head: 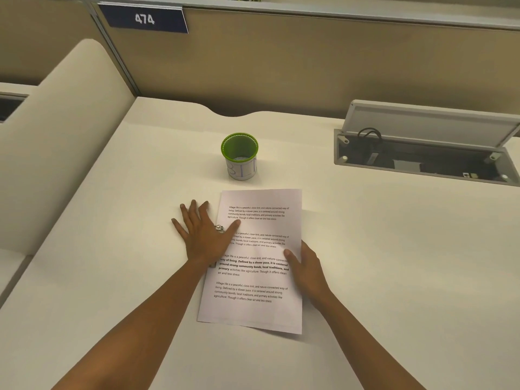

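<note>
While the left hand [201, 237] lies flat and spread, the right hand [308, 270] pinches the sheet [261, 313].

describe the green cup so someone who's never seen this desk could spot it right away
Find the cream desk below the blue 474 sign. Near its middle, just past the far edge of the printed sheet, stands a small cup. It is the only upright container there, with a bright green rim and inside and a white label handwritten in blue.
</note>
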`<state>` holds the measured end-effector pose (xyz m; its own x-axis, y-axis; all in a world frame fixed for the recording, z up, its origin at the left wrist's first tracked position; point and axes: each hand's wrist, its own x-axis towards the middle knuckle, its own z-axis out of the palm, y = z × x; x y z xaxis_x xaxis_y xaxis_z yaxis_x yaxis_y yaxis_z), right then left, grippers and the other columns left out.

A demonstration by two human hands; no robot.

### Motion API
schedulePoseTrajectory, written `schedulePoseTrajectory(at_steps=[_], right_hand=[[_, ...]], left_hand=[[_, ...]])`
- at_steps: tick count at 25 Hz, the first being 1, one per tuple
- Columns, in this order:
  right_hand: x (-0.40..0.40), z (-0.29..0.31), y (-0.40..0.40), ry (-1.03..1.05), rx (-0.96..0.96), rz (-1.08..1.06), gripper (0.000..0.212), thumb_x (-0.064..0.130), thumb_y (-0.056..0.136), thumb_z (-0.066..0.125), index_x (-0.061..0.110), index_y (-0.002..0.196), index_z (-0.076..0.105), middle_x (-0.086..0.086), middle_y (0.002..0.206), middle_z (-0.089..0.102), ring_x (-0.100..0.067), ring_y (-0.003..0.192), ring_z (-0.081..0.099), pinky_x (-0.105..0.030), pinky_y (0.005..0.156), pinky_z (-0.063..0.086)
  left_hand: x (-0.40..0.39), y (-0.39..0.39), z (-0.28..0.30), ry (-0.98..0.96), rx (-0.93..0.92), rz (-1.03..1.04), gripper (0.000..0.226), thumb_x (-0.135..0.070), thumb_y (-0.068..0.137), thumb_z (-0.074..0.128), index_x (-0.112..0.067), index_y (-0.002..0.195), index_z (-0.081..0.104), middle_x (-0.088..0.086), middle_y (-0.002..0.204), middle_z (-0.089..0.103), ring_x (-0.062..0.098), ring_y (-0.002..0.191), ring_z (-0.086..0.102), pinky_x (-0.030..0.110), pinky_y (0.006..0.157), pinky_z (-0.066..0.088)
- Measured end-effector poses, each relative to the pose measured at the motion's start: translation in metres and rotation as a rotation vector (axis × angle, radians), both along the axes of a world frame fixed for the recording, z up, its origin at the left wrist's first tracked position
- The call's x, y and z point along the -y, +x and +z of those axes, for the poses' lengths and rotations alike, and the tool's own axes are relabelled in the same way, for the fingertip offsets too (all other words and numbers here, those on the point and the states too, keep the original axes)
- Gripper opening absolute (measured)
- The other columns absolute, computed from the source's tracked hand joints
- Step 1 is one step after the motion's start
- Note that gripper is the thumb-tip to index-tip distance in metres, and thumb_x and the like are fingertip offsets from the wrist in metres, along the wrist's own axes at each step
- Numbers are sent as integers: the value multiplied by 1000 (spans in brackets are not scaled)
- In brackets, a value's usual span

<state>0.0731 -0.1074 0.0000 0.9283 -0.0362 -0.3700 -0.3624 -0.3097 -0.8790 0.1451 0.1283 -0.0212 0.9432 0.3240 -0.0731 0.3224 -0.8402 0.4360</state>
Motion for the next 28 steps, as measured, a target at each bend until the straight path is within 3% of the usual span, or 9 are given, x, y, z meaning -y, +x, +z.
schedulePoseTrajectory(at_steps=[9,19,22,28], right_hand=[[4,6,0,46,-15,18,40,22,102,52,22,142,53,6,137,63,-16,126,59,-40,109,46],[10,12,2,65,-32,29,36,17,102,52,12,137,57,-3,135,65,-23,124,61,-44,108,47],[23,12,-2,79,-17,-6,36,17,102,53,12,137,57,-4,135,65,-24,123,62,-47,108,47],[82,16,-24,189,-13,-86,31,17,102,54,17,132,60,-2,129,70,-19,114,69,-44,101,54]], left_hand=[[3,-1,7,-47,-3,25,96,-71,82,57,-13,153,26,9,166,18,26,157,-5,59,122,-11],[18,-8,23,287,67,-21,66,-47,96,51,2,140,47,24,157,39,42,151,21,61,120,11],[18,-10,26,194,174,11,57,-43,98,52,0,134,52,21,149,48,40,147,31,60,118,17],[45,-5,59,-254,388,169,34,-37,101,51,-10,121,56,12,131,54,33,132,41,51,111,27]])
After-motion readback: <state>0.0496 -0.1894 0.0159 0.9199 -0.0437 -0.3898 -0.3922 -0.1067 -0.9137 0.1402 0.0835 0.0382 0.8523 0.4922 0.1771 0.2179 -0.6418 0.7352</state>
